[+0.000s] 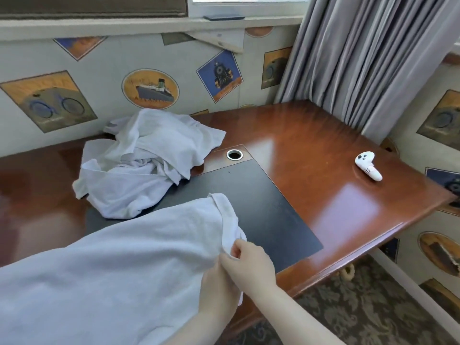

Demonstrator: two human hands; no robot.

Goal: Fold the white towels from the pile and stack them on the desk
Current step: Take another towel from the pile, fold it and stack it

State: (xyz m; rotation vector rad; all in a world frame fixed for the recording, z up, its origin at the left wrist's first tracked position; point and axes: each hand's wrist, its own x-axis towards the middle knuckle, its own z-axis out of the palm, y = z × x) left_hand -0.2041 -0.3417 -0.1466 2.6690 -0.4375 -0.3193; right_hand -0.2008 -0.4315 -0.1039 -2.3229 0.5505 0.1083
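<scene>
Two hands together at the near right corner of one large white terry towel, both pinched shut on its hem. Right hand uppermost, fingers curled over a fold of cloth; left hand just beneath and touching, partly hidden by the towel, grip on the same edge judged rather than fully seen. Held towel spread leftward and toward the camera from that corner, long axis running from the hands down to the lower left, most of the cloth lying left of the grip and draped over the near edge of the glossy reddish-brown wooden worktop. Far corner of the towel out of sight, so likely a slide of the left hand along the hem to find it, being on the cloth's side. Crumpled pile of white towels farther back and to the left, resting partly on the dark rectangular desk mat, well apart from the hands. No folded stack visible yet. Small white game controller off to the right, clear of the work.
</scene>
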